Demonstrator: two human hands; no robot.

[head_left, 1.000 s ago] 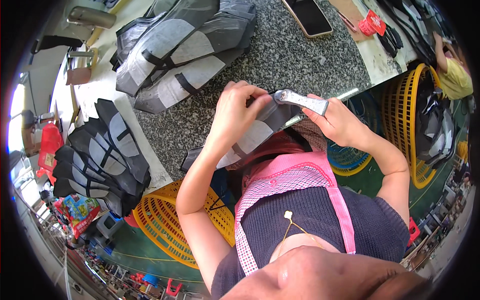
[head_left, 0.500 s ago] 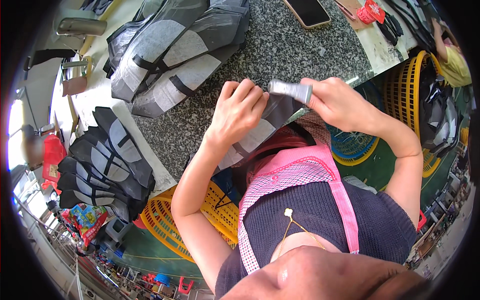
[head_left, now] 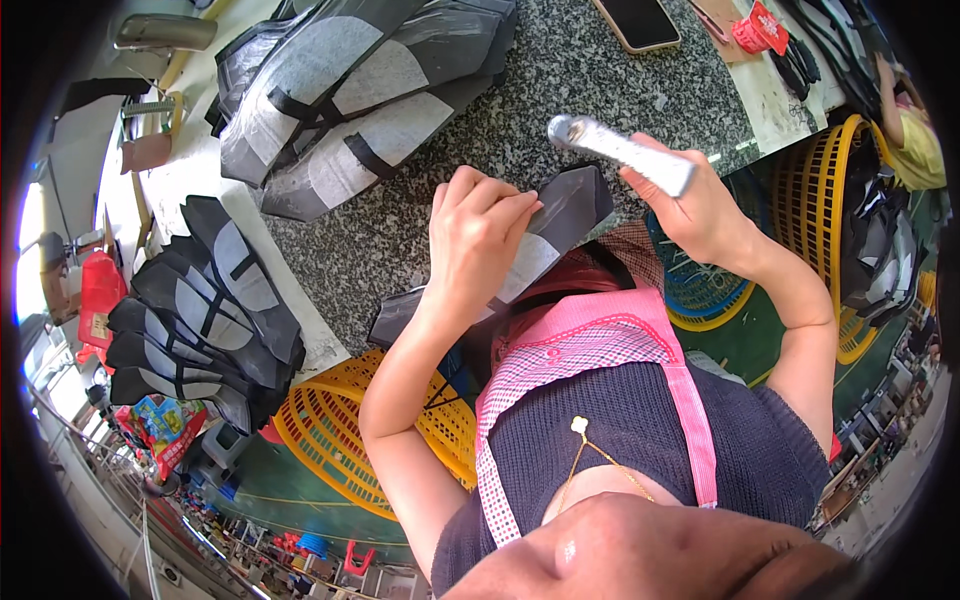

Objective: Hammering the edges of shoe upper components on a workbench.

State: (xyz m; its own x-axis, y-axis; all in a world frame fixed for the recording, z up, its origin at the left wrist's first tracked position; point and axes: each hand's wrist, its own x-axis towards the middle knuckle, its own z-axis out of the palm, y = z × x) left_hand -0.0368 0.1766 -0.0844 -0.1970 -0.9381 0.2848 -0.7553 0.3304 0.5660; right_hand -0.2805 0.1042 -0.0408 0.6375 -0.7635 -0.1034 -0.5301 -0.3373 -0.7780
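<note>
My left hand [head_left: 468,235] is closed, its fingertips pinching the top edge of a dark grey sheet piece [head_left: 575,205] with a light grey patch. The piece lies along the near edge of the speckled stone tabletop [head_left: 560,85], and my left hand and forearm cover part of it. Raised to the right, my right hand [head_left: 700,215] grips a silver hammer [head_left: 625,152]. Its round face points left, above the tabletop and apart from the piece; the fist hides its handle.
Stacks of similar dark pieces lie beyond my left hand [head_left: 350,110] and at the left [head_left: 205,300]. A phone [head_left: 640,22] and a red cup-like item [head_left: 760,30] are at the far side. Yellow baskets [head_left: 330,430] stand below the table edge; another person [head_left: 910,135] is at far right.
The hammer has lifted away from the piece and my left fingertips, up and to the right. My left hand stays at the piece, its fingers slightly shifted.
</note>
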